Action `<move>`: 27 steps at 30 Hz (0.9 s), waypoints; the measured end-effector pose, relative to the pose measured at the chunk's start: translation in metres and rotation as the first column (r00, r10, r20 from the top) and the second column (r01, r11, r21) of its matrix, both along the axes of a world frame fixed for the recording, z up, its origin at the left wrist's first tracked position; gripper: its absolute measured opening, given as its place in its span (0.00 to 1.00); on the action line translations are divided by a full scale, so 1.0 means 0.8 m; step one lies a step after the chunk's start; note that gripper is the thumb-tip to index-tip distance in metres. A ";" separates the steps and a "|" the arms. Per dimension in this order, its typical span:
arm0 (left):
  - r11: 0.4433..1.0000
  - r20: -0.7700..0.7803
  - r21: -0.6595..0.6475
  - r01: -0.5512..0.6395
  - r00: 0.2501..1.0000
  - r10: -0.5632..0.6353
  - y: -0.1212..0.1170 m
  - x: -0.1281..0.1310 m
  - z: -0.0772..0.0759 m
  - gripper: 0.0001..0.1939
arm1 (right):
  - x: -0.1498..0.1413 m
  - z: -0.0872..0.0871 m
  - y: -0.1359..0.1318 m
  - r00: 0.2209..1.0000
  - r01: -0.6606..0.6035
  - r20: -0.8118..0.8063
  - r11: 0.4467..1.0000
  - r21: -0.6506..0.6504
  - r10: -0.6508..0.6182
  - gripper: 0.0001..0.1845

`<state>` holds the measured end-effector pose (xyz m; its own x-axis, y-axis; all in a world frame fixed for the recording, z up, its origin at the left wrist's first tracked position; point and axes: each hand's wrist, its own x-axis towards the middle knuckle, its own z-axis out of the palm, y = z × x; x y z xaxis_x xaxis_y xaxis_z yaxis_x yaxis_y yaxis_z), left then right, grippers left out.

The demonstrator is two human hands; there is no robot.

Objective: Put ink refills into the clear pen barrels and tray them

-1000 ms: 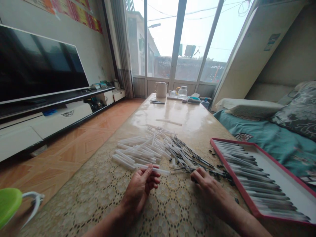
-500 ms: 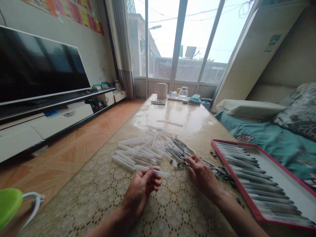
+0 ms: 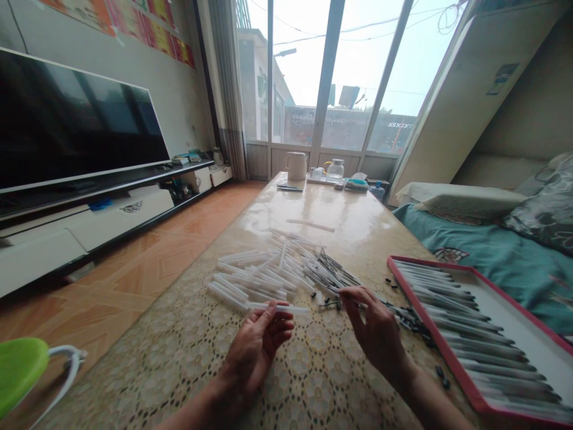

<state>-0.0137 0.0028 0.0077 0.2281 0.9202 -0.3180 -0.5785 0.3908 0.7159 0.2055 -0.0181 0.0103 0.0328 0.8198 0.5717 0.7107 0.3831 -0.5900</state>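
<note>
My left hand (image 3: 264, 337) pinches a translucent white pen barrel (image 3: 293, 309) between thumb and fingers, its free end pointing right. My right hand (image 3: 369, 319) is closed at the fingertips on a thin pen refill (image 3: 331, 290), whose end sticks out to the left; the rest is hidden by the fingers. Just beyond my left hand lies a loose pile of white pen barrels (image 3: 255, 272). Dark, thin refills (image 3: 333, 269) are heaped behind my right hand. Small black pen caps (image 3: 416, 325) lie scattered to its right.
On the right, a red-rimmed box (image 3: 452, 373) holds a row of pens (image 3: 483, 334). A single barrel (image 3: 310, 225) lies farther up the patterned table (image 3: 286, 394). At the far end stand a beige jug (image 3: 296, 166) and a glass pot (image 3: 335, 169). A green stool (image 3: 22, 370) is at left.
My right hand has lifted slightly off the refill heap and turned, with a refill in its fingertips. My left hand keeps the barrel in nearly the same place. The view has shifted slightly.
</note>
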 end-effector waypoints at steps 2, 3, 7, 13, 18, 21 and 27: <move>0.999 0.030 -0.032 -0.044 0.999 0.045 0.002 0.000 0.000 0.06 | -0.012 0.008 -0.010 0.953 -0.009 -0.304 0.998 -0.058 -0.009 0.07; 0.997 0.044 -0.045 -0.062 0.997 0.064 0.003 0.000 0.001 0.07 | -0.019 0.011 -0.015 0.907 -0.033 -0.422 0.995 -0.093 -0.009 0.08; 0.994 0.065 -0.067 -0.087 0.994 0.091 0.006 0.001 0.001 0.09 | -0.037 0.023 -0.026 0.795 -0.096 -0.607 0.989 -0.116 0.006 0.11; 0.995 0.067 -0.069 -0.068 0.995 0.073 0.005 0.002 0.003 0.10 | -0.044 0.023 -0.026 0.740 -0.179 -0.671 0.977 -0.120 0.053 0.08; 0.998 0.083 -0.068 -0.005 0.996 0.010 -0.003 0.007 0.004 0.08 | -0.057 0.017 -0.026 0.687 -0.349 -0.711 0.927 -0.138 0.153 0.08; 0.996 0.123 -0.090 0.022 0.992 -0.011 -0.006 0.007 0.005 0.09 | -0.053 0.015 -0.022 0.773 -0.368 -0.610 0.906 -0.211 0.171 0.10; 0.989 0.223 -0.143 -0.036 0.972 0.067 0.004 -0.003 0.019 0.16 | 0.006 0.005 -0.006 0.984 0.176 0.059 0.962 -0.207 -0.167 0.08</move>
<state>-0.0163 0.0061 0.0230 0.2622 0.8838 -0.3874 -0.7414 0.4415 0.5055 0.2104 -0.0228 0.0140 0.1641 0.9058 0.3907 0.7798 0.1235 -0.6138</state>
